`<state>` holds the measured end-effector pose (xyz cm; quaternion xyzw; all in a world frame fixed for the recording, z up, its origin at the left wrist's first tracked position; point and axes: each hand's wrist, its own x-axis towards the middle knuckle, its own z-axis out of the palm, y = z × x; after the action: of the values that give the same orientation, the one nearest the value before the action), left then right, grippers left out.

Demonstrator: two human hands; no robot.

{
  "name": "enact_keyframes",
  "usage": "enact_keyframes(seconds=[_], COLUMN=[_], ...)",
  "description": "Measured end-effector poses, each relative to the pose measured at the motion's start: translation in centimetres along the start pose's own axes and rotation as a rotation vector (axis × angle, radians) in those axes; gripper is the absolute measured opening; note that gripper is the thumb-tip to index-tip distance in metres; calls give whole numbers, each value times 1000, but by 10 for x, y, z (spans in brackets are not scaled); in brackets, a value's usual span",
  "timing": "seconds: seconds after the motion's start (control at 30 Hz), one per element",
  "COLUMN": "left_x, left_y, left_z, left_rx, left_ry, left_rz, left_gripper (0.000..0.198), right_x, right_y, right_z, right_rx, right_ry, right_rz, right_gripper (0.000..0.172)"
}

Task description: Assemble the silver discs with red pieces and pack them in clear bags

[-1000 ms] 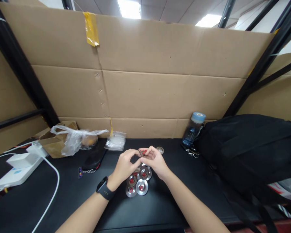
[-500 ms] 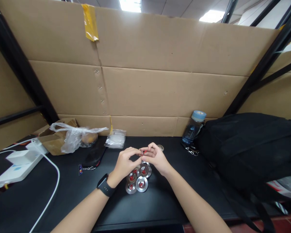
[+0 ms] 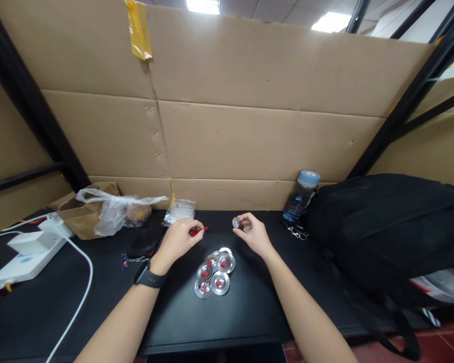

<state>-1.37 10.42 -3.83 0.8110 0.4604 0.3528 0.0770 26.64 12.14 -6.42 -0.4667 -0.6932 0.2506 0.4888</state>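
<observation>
On the black table (image 3: pixel 249 312), my left hand (image 3: pixel 179 238) is closed around a small red piece (image 3: pixel 197 231) that sticks out to the right of its fingers. My right hand (image 3: pixel 251 233) pinches a small round silver disc (image 3: pixel 237 222) a little above the table. Between and in front of my hands lies a cluster of several silver discs with red centres (image 3: pixel 215 273). A black watch (image 3: pixel 147 278) sits on my left wrist.
A blue-capped water bottle (image 3: pixel 301 198) and keys stand by a black backpack (image 3: pixel 389 227) on the right. At the left lie a clear plastic bag on a cardboard box (image 3: pixel 109 213), a small clear packet (image 3: pixel 179 211), a dark phone (image 3: pixel 144 237) and a white charger with cable (image 3: pixel 26 249). Cardboard walls the back.
My hands, held together over the discs, have drawn apart. The left now carries the red piece to the left and the right holds a silver disc to the right.
</observation>
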Motion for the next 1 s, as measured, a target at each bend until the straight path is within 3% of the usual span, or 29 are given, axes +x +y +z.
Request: enact_keyframes(seconds=[0.13,0.27,0.4,0.53,0.7,0.83,1.0], left_x=[-2,-5,-4,-6,-14,-17,-15], left_y=[-35,-47,-29,6,37,40,30], left_z=[0,5,6,15,36,42,38], left_rx=[139,159,30,-132,-73,-58,-91], left_ry=[-158,-183,-193,-385,-427,-431,-379], left_rz=[-34,-71,40,236,247,236,228], left_gripper=[15,13,18,14,11,10,6], right_x=[6,7,7,5,1,0,-3], right_y=[30,52,58,45,29,26,9], right_z=[-14,-21,-24,-24,-18,-11,-8], right_rx=[-383,-512,-569,-655,-646,-531,-279], right_ry=[-27,-27,-107,-162,-119,-110,-199], right_rz=[-7,71,94,84,-7,-73,-185], right_gripper=[23,38,30,24,28,29,26])
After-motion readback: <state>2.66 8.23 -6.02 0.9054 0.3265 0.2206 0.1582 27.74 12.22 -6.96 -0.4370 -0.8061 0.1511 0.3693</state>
